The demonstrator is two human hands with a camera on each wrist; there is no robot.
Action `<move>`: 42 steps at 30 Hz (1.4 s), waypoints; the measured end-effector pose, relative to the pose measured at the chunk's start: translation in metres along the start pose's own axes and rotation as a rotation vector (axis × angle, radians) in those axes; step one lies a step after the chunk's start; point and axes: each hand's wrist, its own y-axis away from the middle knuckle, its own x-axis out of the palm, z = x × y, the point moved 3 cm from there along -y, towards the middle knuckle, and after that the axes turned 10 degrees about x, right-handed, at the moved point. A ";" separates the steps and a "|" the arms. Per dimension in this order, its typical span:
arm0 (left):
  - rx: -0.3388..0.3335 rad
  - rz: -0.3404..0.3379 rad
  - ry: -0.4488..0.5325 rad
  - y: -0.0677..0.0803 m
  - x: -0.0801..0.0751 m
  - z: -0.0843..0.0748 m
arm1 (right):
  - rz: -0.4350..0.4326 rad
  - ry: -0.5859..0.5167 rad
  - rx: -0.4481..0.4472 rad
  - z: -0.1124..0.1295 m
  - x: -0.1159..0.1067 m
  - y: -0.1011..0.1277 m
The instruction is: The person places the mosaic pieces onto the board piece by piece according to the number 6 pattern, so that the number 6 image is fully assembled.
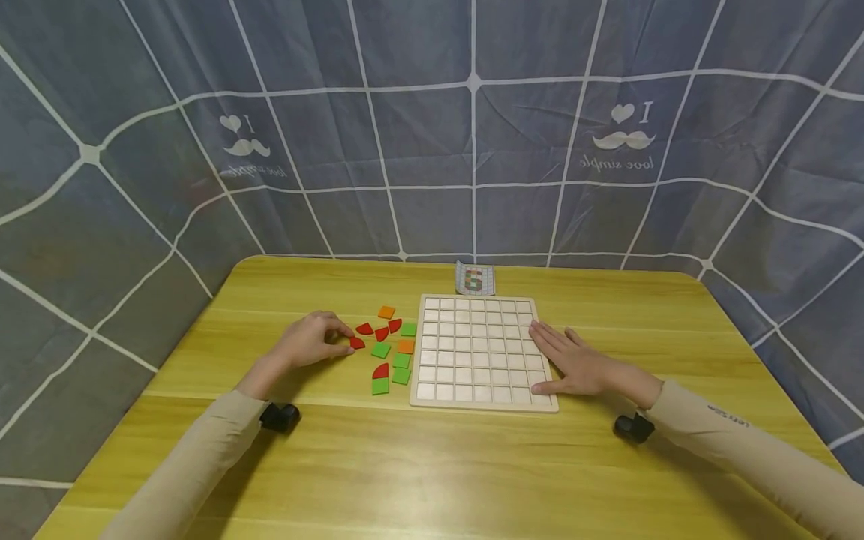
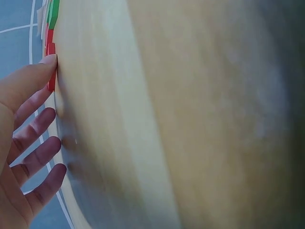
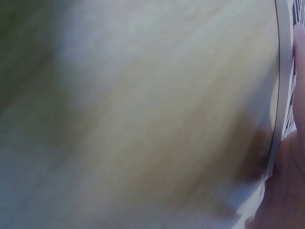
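- Left hand (image 1: 312,341) touches a red piece (image 1: 356,343) with curled fingers; a loose grip could slide it into neighbouring pieces.
- Right hand (image 1: 574,361) lies flat, fingers spread, on the grid board (image 1: 472,352); easing off could let it shift on the bench (image 1: 432,465).

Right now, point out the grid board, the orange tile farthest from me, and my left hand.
grid board (image 1: 472,352), head view, middle of its empty squares
orange tile (image 1: 386,312), head view, centre of its top
left hand (image 1: 309,341), head view, back of the hand
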 end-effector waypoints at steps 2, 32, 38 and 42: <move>0.000 -0.001 -0.005 0.000 0.000 0.000 | 0.000 -0.002 0.002 0.001 0.000 0.001; -0.066 -0.033 -0.032 0.001 -0.003 -0.003 | -0.003 0.011 -0.010 0.006 -0.001 0.005; -0.059 -0.041 -0.044 0.001 -0.004 -0.005 | -0.004 0.008 -0.004 0.006 -0.002 0.006; -0.063 -0.059 -0.043 0.000 -0.007 -0.008 | -0.002 0.006 -0.006 0.006 -0.002 0.007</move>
